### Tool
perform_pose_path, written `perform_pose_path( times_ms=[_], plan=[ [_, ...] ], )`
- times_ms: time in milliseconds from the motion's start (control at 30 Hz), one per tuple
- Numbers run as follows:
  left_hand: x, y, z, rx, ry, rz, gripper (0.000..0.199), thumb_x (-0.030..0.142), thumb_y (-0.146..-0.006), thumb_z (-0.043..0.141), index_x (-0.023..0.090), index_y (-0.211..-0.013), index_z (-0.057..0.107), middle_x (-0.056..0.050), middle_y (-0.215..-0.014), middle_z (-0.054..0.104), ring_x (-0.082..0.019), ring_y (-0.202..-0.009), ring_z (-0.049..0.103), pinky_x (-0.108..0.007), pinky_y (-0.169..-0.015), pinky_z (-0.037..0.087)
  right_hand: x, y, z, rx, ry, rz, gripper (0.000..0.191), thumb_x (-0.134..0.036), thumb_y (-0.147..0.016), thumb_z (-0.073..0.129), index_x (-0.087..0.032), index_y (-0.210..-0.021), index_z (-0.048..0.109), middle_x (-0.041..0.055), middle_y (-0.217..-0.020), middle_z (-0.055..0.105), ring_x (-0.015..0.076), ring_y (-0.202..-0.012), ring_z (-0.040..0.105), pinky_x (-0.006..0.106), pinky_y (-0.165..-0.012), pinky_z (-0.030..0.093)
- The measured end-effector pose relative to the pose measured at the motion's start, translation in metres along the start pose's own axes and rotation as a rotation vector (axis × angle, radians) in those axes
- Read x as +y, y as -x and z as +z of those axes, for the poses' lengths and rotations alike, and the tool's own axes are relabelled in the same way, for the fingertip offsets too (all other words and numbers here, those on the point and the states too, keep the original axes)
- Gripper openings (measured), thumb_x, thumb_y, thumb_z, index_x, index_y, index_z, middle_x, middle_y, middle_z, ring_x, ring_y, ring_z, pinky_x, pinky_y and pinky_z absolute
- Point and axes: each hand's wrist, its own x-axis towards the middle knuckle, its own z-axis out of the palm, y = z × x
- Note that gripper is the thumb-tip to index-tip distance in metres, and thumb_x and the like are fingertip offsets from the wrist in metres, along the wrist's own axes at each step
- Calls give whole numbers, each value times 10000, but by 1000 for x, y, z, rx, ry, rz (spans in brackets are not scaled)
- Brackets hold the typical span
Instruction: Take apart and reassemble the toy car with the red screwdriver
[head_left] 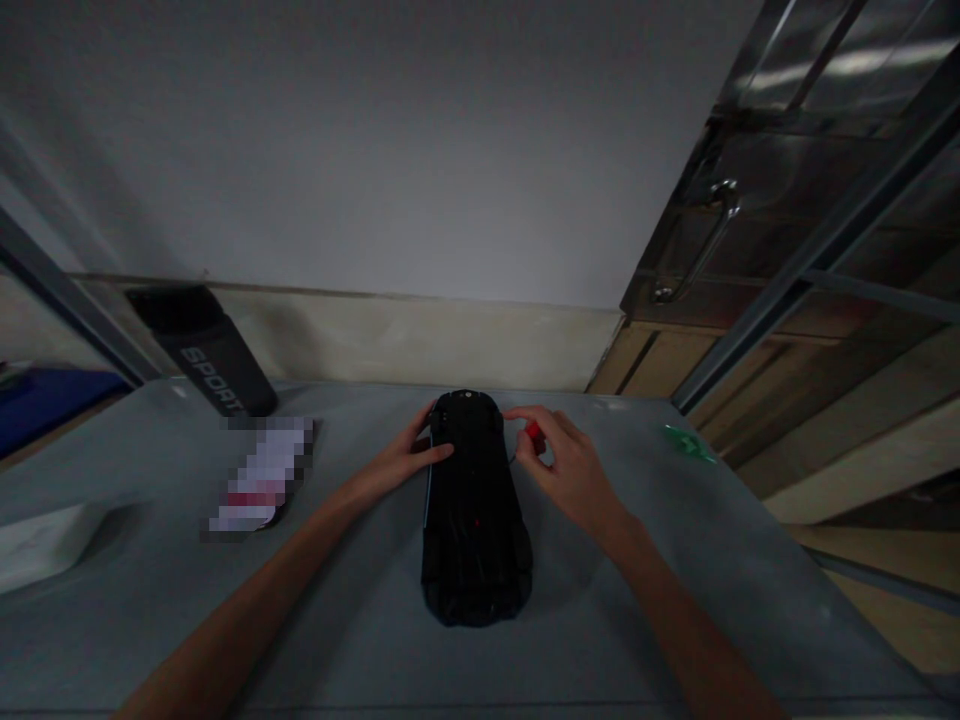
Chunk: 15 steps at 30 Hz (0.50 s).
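A black toy car [476, 520] lies upside down on the grey table, its dark underside facing up. My left hand [411, 455] grips its far left side, thumb over the underside and fingers along the edge. Close to the car's far right wheel, my right hand [555, 455] pinches a small red-handled screwdriver [533, 431]. A thin dark shaft seems to come out below the fingers toward the car's side; whether its tip touches the car I cannot tell. The index finger of my right hand reaches to the far right wheel.
A black bottle marked SPORT [217, 350] stands at the back left. Near it lies a phone with a blurred screen [266, 470]. A white object [49, 545] is at the left edge, a green wrapper [688, 442] at the right. Metal frame posts [750, 310] flank the table [600, 640].
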Motion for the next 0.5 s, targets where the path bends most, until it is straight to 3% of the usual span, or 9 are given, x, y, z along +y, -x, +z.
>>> perform_pose_path(
  times_ms=[133,333,500],
  plan=[
    [0,0,1,2,17,-5,1052,535,-828,836,328,-1707,296,-97,-1789,316,-413,-1571,426,-565,-1307,342,-1,0,-2,-3,6,-38,275,-155,-999,499,-223,-1186,688,26,-853,708,199,-781,670,336,-785,521],
    [-2,0,1,14,24,-14,1039,518,-839,827,318,-1710,298,-105,-1791,308,-409,-1558,449,-576,-1308,337,1,1,1,-28,-26,90,193,-249,-1045,522,-243,-1128,697,-30,-681,578,179,-644,612,297,-647,470],
    [0,0,1,7,-14,21,1017,527,-839,822,330,-1700,319,-78,-1783,335,-395,-1600,384,-545,-1317,334,0,2,-2,-58,-56,47,272,-166,-984,502,-242,-1196,655,6,-814,659,188,-731,641,310,-697,502]
  ],
)
